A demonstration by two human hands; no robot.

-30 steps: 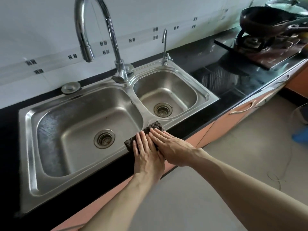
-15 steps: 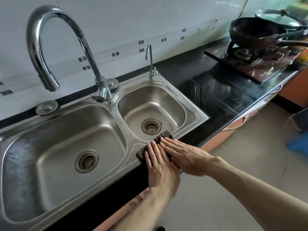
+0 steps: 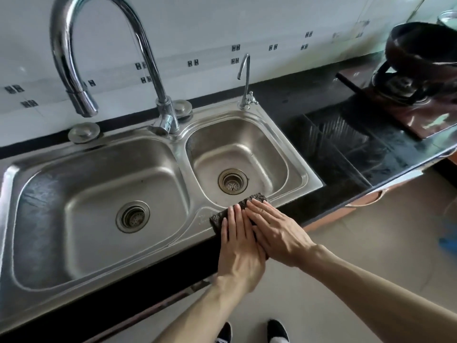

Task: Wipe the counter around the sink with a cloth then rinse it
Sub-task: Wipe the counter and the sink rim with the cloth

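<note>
Presses the cloth [image 3: 218,218] flat under left hand [image 3: 241,246] and right hand [image 3: 279,231], fingers straight and side by side, gripping nothing. Has slid it rightward along the sink's [image 3: 296,191] front rim over the last second, from the divider to just below the right basin [image 3: 274,154]. Reads as a front-edge pass well under way, with rinsing not yet begun. Sits on the steel rim just beside the counter's [image 3: 341,169] front edge, so risks dragging off toward the floor if pushed outward. Leaves open black counter past the sink's right corner, up to the stove [image 3: 408,117]. Finds the back strip narrower, crowded by the tap [image 3: 158,78].
</note>
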